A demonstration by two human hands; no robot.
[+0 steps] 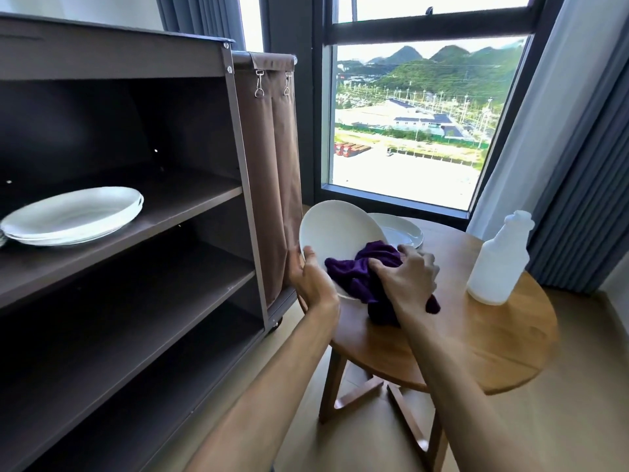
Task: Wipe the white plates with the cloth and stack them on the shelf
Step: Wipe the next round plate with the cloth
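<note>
My left hand (311,275) grips the lower left rim of a white plate (335,229), held tilted above the round wooden table's left edge. My right hand (406,279) holds a purple cloth (360,272) bunched against the plate's lower face; part of the cloth hangs below my wrist. Behind the tilted plate, more white plates (403,229) lie stacked on the table. A stack of white plates (73,214) sits at the left on the dark brown cart's upper shelf (190,202).
A white spray bottle (498,264) stands on the round wooden table (476,338) to the right. A brown fabric bag (272,165) hangs on the cart's end. The cart's lower shelves (136,301) hold nothing visible. Window and curtains lie behind.
</note>
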